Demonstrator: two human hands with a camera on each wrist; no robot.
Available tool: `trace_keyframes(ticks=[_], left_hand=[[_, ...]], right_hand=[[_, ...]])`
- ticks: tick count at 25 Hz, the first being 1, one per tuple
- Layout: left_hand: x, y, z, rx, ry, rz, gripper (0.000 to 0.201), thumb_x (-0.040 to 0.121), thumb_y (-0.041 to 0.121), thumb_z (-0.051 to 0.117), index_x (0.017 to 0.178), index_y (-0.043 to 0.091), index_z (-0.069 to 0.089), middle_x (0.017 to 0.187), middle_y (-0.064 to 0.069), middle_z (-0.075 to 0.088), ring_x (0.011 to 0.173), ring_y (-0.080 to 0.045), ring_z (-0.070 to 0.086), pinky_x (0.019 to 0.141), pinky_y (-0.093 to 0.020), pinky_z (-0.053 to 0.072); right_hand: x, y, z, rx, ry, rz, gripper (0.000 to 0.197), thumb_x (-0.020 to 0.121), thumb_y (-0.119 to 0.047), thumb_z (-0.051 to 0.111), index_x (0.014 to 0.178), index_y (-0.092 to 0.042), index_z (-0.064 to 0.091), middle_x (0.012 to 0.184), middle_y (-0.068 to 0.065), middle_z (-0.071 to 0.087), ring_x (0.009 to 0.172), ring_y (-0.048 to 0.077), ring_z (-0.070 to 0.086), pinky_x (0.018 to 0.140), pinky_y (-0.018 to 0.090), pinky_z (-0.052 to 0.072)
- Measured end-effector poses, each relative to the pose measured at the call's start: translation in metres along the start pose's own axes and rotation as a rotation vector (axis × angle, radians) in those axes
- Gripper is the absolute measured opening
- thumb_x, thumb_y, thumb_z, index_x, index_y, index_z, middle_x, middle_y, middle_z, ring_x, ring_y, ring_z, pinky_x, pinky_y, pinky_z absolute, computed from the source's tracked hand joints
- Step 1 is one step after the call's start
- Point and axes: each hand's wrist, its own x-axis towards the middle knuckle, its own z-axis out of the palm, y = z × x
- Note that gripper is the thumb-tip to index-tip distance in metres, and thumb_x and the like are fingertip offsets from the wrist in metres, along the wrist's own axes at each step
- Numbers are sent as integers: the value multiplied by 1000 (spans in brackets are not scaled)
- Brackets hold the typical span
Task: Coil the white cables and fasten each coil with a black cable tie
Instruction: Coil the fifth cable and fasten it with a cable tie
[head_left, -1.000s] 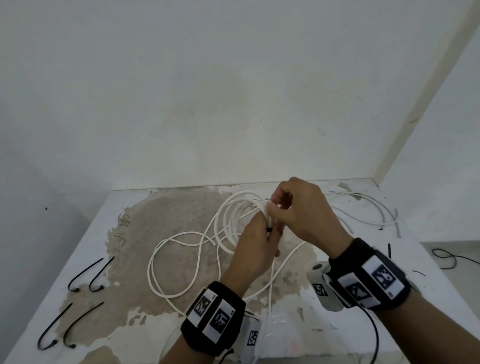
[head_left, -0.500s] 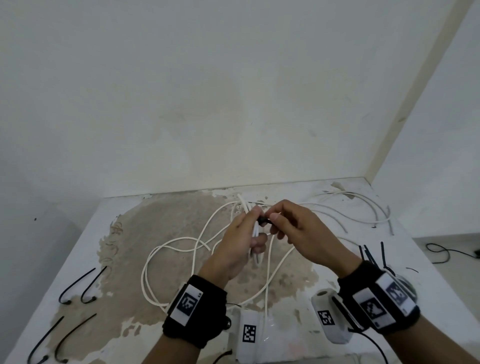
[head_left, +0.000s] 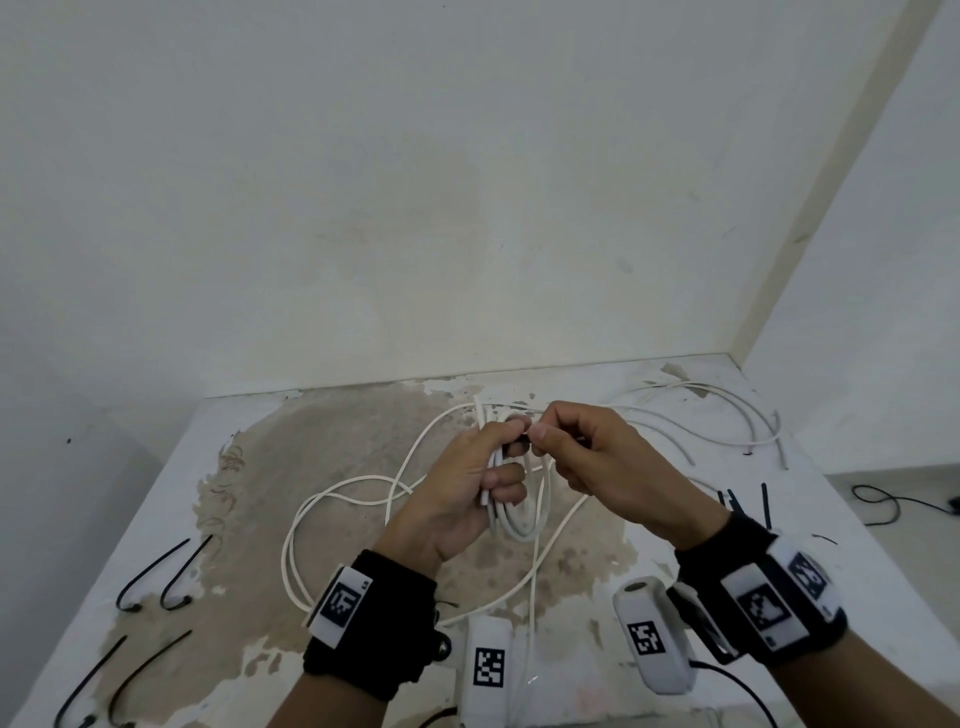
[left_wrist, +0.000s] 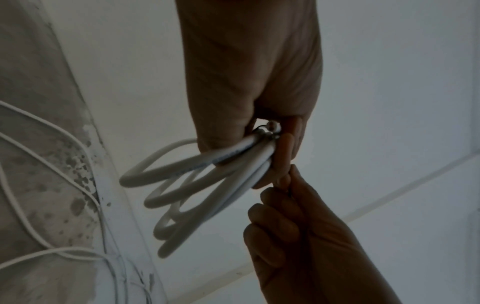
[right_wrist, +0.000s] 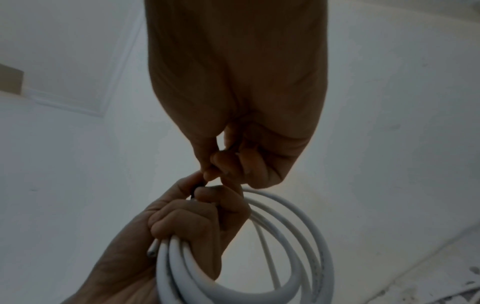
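Nearest, square black-and-white code tags on both wristbands (head_left: 345, 604), no readable words. Above the surface (head_left: 857, 525), left hand (head_left: 457, 488) wrapped tight round the white cable coil (right_wrist: 259, 283); faint blue print on one strand, illegible. Right hand (head_left: 597, 457) pinching the black cable tie (head_left: 522, 440) at the coil's top. Farther back, loose white cables (head_left: 727, 415) lying.
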Motion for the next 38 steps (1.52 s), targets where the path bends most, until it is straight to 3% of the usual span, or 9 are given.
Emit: trace_keyframes(ticks=[5, 10, 13, 16, 19, 22, 26, 32, 38], left_hand=[[-3, 7, 1, 178, 2, 61, 10, 97, 15, 53, 92, 7, 53, 71, 0, 47, 39, -3, 36, 40, -17, 35], [-3, 10, -7, 683, 0, 32, 53, 94, 45, 52, 115, -3, 58, 70, 1, 60, 60, -17, 65, 58, -20, 50], [-6, 4, -6, 818, -18, -25, 47, 103, 44, 38, 108, 3, 60, 74, 1, 61, 70, -21, 69, 70, -26, 51], [-1, 4, -4, 678, 47, -66, 40, 105, 40, 33, 92, 13, 58, 69, 0, 51, 49, -16, 52, 60, -29, 45], [4, 17, -2, 317, 106, -106, 35, 99, 27, 32, 74, 12, 51, 58, 0, 36, 38, -9, 21, 44, -19, 20], [7, 27, 0, 350, 75, -139, 34, 95, 23, 30, 67, 11, 45, 50, 0, 35, 36, -7, 17, 43, -17, 11], [6, 33, 4, 498, -64, -238, 33, 96, 25, 31, 70, 12, 45, 51, -3, 38, 37, -8, 18, 40, -16, 14], [10, 23, -6, 1285, 108, 228, 43, 105, 33, 31, 74, 16, 56, 59, 4, 57, 52, -15, 49, 61, -30, 41], [-1, -1, -1, 1100, 51, 576, 25, 105, 34, 36, 88, 18, 47, 72, 9, 59, 67, -8, 59, 69, -34, 55]], right_hand=[[-6, -10, -13, 8, 37, -24, 32, 103, -23, 54, 82, 1, 57, 57, -1, 37, 51, 9, 32, 50, 17, 29], [-5, -3, -14, -8, 85, 68, 33, 102, -23, 57, 75, -5, 63, 49, -9, 43, 45, 4, 35, 49, 13, 31], [-3, 2, -7, 2, 92, 92, 35, 101, -21, 58, 69, -10, 62, 50, -12, 47, 48, 4, 36, 51, 14, 32], [-2, 1, -5, 48, 80, 96, 33, 101, -26, 58, 73, -12, 65, 54, -13, 51, 51, 3, 40, 53, 13, 34], [-3, -5, -6, -3, -42, -30, 16, 95, -33, 66, 97, -17, 70, 75, -15, 63, 68, 3, 54, 63, 13, 40], [4, 1, -6, -293, 42, -236, 21, 88, -31, 76, 105, -25, 64, 96, -14, 66, 87, 10, 60, 70, 11, 39], [13, 3, -10, -269, 115, -332, 7, 91, -20, 74, 95, -22, 68, 91, -9, 70, 89, 16, 65, 67, 24, 46], [13, 10, -7, -198, 149, -283, 13, 90, -23, 75, 81, -29, 68, 84, -11, 71, 69, 12, 64, 57, 19, 44], [13, 1, -12, -66, 155, -203, 15, 91, -19, 73, 77, -20, 68, 70, -7, 67, 64, 22, 57, 56, 17, 42]])
